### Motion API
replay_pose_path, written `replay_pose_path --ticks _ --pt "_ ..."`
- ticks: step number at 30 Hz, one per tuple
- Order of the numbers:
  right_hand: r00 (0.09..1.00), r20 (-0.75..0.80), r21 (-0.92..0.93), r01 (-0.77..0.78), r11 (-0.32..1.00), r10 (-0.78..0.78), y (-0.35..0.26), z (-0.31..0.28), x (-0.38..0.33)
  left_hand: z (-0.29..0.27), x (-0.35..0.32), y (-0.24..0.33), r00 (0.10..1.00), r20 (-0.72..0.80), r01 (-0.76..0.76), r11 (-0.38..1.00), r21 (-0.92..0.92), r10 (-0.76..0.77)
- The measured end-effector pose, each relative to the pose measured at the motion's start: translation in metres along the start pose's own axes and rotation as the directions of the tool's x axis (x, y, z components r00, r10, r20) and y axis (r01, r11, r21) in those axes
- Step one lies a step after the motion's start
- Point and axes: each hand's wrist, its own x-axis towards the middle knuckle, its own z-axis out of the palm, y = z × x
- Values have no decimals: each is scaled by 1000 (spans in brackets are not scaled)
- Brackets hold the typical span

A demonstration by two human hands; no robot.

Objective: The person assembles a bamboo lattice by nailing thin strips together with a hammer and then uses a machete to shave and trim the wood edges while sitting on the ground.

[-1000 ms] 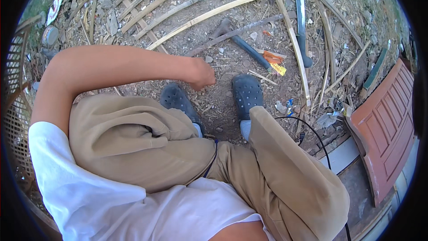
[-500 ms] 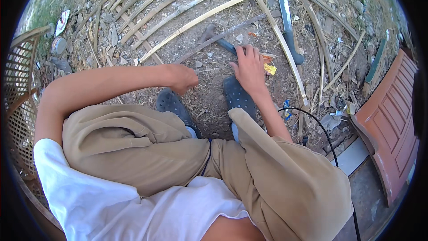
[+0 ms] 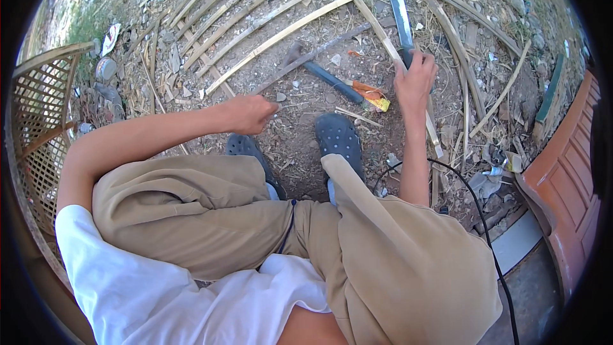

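My left hand (image 3: 250, 115) is closed in a fist above the ground, in front of my left shoe. Whatever it may hold is hidden. My right hand (image 3: 416, 80) reaches forward with fingers curled over the dark handle of a machete (image 3: 398, 9), whose long blade points away from me. A hammer (image 3: 333, 82) with a dark blue-green handle lies between my hands, its head beside a grey wooden strip (image 3: 313, 57). Next to the handle's near end is a small orange and yellow packet (image 3: 373, 97).
Several thin wooden slats (image 3: 281, 30) are laid out in rows on the littered dirt. A woven lattice piece (image 3: 41, 108) stands at the left. At the right are a brown panelled board (image 3: 568, 179) and a black cable (image 3: 476, 198). My dark clogs (image 3: 338, 144) rest near the middle.
My right hand has moved right from beside the hammer's handle to the machete's handle. The left fist stays nearly in place. The view has shifted slightly.
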Motion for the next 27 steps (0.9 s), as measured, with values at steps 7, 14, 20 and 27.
replay_pose_path --ticks 7,14,20,27 --pt "885 319 400 199 895 -339 -54 26 -32 5 -12 8 997 43 65 998 18 -66" --pt "802 403 154 416 896 -441 -103 56 -59 7 -6 -14 956 -272 -31 957 287 113" --pt "772 515 125 363 923 -373 -118 43 -52 -20 -1 -33 994 -50 94 995 -19 -95" --pt "617 752 240 69 968 -230 -112 -9 -48 -2 0 -61 988 -149 11 994 -106 -27"
